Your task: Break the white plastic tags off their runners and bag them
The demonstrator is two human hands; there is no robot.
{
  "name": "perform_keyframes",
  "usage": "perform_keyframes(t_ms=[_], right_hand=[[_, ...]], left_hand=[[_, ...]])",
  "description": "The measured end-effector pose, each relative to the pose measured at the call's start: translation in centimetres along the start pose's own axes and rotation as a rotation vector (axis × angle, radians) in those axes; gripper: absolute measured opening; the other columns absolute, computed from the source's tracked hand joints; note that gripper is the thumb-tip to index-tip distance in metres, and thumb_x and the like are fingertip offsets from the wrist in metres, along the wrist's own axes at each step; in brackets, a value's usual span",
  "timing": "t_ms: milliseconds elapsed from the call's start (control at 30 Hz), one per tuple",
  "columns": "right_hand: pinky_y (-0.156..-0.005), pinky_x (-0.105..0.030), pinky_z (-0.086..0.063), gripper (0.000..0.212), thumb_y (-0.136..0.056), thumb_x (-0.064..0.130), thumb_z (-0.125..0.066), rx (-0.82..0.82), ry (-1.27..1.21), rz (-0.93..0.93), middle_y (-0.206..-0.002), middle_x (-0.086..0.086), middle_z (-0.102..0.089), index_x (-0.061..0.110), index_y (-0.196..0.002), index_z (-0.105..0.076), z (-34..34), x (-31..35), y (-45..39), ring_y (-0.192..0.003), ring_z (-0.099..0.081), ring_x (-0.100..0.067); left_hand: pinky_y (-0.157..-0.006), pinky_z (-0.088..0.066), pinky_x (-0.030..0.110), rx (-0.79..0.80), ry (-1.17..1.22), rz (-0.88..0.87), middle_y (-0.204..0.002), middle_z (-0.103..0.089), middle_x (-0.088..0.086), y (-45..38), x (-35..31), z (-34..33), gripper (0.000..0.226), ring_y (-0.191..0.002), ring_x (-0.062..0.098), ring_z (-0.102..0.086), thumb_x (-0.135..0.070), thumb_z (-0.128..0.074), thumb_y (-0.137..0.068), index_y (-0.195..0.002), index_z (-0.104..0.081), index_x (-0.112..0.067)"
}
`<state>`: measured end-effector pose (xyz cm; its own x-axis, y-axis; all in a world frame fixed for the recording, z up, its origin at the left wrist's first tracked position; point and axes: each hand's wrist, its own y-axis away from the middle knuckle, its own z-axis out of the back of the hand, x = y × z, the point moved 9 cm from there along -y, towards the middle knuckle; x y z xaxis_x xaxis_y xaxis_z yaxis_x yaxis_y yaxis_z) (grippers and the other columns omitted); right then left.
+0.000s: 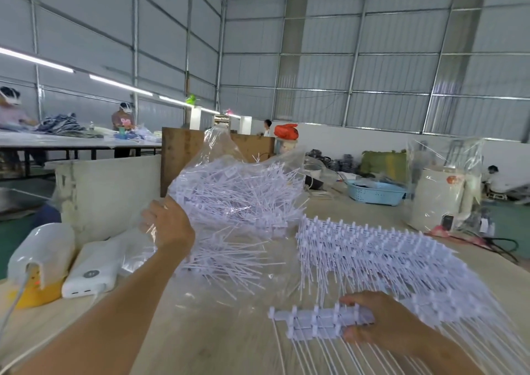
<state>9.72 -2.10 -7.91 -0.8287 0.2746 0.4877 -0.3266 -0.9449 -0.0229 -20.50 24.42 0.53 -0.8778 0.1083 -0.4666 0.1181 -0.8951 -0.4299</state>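
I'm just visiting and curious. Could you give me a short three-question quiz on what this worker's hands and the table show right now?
1. True or false: the left hand holds up a clear bag of loose white tags.
2. What does the right hand grip? A) a strip of tags B) the blue basket C) the white power bank
3. Fill in: the stack of unbroken tags lies on the wooden ____.

Key: 1 true; 2 A; 3 table.

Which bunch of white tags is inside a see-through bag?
The tangled bunch inside the clear bag that the left hand lifts. The other bunches lie bare on the table, one under the right hand.
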Motion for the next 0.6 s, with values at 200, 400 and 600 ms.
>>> perform_keyframes(t_ms=[200, 400, 600], right_hand=[[-0.098, -0.020, -0.038, 0.063, -0.066, 0.056, -0.076, -0.021, 0.017, 0.016, -0.110, 0.026, -0.045, 0.040, -0.123, -0.054, -0.1, -0.1, 0.0, -0.105, -0.049, 0.002], [-0.094, -0.020, -0.038, 0.054, -0.066, 0.057, -0.076, -0.050, -0.019, 0.026, -0.103, 0.030, -0.050, 0.044, -0.115, -0.057, 0.0, 0.1, 0.2, -0.106, -0.052, 0.001], [-0.099, -0.024, -0.042, 0.060, -0.067, 0.052, -0.078, -0.060, -0.027, 0.026, -0.113, 0.017, -0.057, 0.028, -0.119, -0.061, -0.3, 0.6, 0.3, -0.105, -0.056, -0.001]], left_hand=[[-0.093, -0.041, 0.029, 0.251, -0.035, -0.335, -0.129, -0.053, 0.017, 1.3, -2.3, 2.5, 0.034, -0.118, 0.028, -0.051, -0.020, -0.049, -0.095, -0.123, -0.050, 0.000], [-0.070, -0.057, 0.019, 0.453, 0.825, -0.446, -0.096, -0.074, -0.012, 10.5, 5.1, 7.0, 0.052, -0.086, 0.001, -0.069, -0.064, -0.076, -0.057, -0.100, -0.070, -0.035], [-0.078, -0.047, 0.024, 0.404, 0.534, -0.574, -0.093, -0.063, -0.010, 8.1, 3.3, 3.8, 0.049, -0.088, 0.013, -0.062, -0.040, -0.084, -0.063, -0.103, -0.058, -0.032]])
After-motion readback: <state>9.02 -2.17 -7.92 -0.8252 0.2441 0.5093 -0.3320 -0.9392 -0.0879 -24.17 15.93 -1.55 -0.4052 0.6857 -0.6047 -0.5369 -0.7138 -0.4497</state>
